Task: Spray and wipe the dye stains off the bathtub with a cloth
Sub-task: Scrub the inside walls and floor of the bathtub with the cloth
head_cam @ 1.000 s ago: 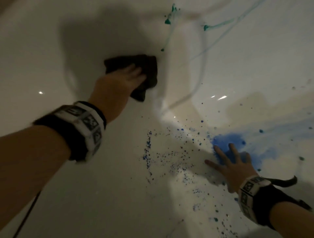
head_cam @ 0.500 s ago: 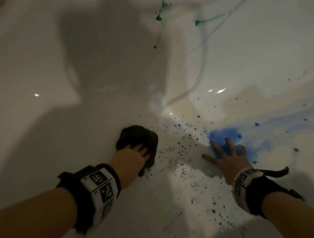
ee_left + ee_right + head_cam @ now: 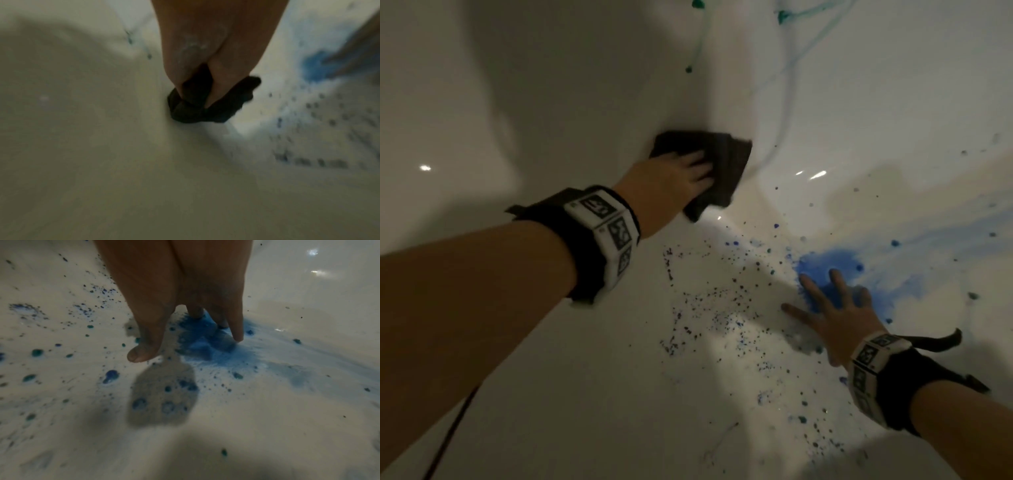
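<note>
A dark cloth lies against the white bathtub where its floor curves up into the wall. My left hand grips it and presses it to the surface. In the left wrist view, blurred by motion, the cloth bunches between the thumb and fingers. My right hand rests flat on the tub floor with spread fingers. Its fingertips lie in a big blue dye patch, the same blue dye patch that shows in the right wrist view. Blue speckles cover the floor between my hands.
Green dye drips and streaks run down the tub wall above the cloth. A pale blue smear stretches right from the patch. Larger blue-green drops dot the floor near my right thumb. A dark cable hangs at lower left.
My left hand drew the cloth down the tub toward me, then pushed it back up toward the wall. The right hand stayed planted on the blue patch.
</note>
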A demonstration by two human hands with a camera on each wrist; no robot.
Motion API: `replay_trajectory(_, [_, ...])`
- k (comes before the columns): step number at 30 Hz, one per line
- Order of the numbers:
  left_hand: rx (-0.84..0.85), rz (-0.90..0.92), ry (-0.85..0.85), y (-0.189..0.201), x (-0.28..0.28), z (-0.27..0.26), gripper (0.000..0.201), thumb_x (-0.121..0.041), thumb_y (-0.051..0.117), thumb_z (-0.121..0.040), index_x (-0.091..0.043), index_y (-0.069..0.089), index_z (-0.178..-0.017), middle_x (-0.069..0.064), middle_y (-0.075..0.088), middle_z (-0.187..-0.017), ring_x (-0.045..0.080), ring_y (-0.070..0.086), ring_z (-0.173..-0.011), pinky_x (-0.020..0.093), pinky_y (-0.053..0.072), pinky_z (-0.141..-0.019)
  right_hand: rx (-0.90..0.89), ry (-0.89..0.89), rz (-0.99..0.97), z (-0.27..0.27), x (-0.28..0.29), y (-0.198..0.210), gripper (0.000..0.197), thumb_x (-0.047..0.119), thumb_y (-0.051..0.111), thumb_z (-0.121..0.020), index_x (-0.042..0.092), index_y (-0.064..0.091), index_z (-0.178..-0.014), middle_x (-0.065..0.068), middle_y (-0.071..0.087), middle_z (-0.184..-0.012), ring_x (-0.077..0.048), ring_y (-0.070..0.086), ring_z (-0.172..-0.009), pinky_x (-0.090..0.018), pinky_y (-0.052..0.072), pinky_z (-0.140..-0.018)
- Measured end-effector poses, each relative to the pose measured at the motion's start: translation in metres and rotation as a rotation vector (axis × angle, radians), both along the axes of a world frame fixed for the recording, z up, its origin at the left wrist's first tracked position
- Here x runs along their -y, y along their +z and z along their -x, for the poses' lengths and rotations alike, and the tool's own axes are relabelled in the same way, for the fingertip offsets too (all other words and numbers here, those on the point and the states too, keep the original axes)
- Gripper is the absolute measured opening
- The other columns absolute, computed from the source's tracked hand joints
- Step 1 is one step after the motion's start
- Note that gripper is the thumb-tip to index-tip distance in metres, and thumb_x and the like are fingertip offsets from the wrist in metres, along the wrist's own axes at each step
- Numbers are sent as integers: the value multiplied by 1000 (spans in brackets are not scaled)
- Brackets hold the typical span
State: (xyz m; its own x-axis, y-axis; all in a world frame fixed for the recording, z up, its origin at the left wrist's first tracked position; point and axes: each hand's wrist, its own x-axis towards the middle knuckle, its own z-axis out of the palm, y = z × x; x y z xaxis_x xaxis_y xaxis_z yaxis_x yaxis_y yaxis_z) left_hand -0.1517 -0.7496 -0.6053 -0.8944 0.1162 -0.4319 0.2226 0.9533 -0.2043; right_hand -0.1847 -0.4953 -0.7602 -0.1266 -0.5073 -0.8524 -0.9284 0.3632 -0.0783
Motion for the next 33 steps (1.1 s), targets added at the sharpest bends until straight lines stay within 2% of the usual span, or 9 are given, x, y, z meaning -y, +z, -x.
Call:
replay_trajectory(2, [113,153,27,-20,17,-19,45,0,64,-79,-3,57,-124,18,50,-135,30,50,-124,44,42,-99,-2,3,15,1,0,-1,107,35,69,-80,46,-18,-141,-6,-38,-147,-47,-24,-134,-62,14,-107])
replay_trajectory(4, [178,167,223,-30,24,-34,48,-7,51,-92,-7,41,-139,15,35,-147,29,36,-134,44,25,-112,4,-2,26,2,0,-3,106,34,68,-80,46,-19,-140,-6,-39,-147,-47,-24,-134,-62,14,-107])
replay_trajectory(9, [504,221,299,-48,-13,-59,50,-20,35,-99,-16,23,-147,6,10,-157,24,11,-144,41,17,-115,27,-11,5,2,0,0,101,31,65,-83,47,-15,-141,-6,-37,-148,-46,-24,-135,-62,14,-107])
replay_trajectory(16, [806,-145,323,-30,-92,-106,40,-11,37,-97,-9,42,-138,10,37,-145,25,37,-132,36,33,-106,16,-6,36,3,0,9,94,31,61,-86,46,-13,-143,-8,-35,-149,-47,-22,-135,-61,15,-107])
replay_trajectory(19, [709,-201,338,-6,-91,-87,44,-13,40,-97,-22,41,-140,-1,33,-149,18,33,-136,31,30,-109,19,-9,43,4,1,10,90,29,57,-89,45,-12,-143,-8,-35,-149,-47,-22,-135,-60,14,-108])
replay_trajectory(23, [327,-76,284,13,-60,-57,52,-14,42,-95,-31,32,-143,-8,22,-154,15,18,-143,31,21,-114,10,-4,32,4,-1,8,88,30,55,-91,44,-14,-143,-8,-35,-148,-47,-22,-135,-60,15,-109])
replay_trajectory(25, [352,125,333,10,-38,-51,52,-11,35,-98,-22,24,-147,4,12,-157,24,9,-145,37,13,-116,12,-6,26,3,-2,7,89,30,56,-90,45,-14,-143,-8,-36,-148,-47,-22,-135,-60,16,-108])
replay_trajectory(28, [511,343,482,-5,-23,-67,51,-21,30,-101,-16,14,-149,12,5,-156,33,7,-143,45,19,-116,4,0,19,1,-1,7,95,30,60,-88,45,-16,-142,-8,-37,-147,-48,-22,-135,-59,16,-108])
replay_trajectory(33, [703,315,459,-23,-73,-109,58,-26,30,-101,-10,2,-150,19,-5,-155,38,0,-143,49,14,-116,-1,21,9,4,1,8,92,27,58,-89,45,-16,-142,-7,-36,-148,-48,-22,-135,-60,15,-109])
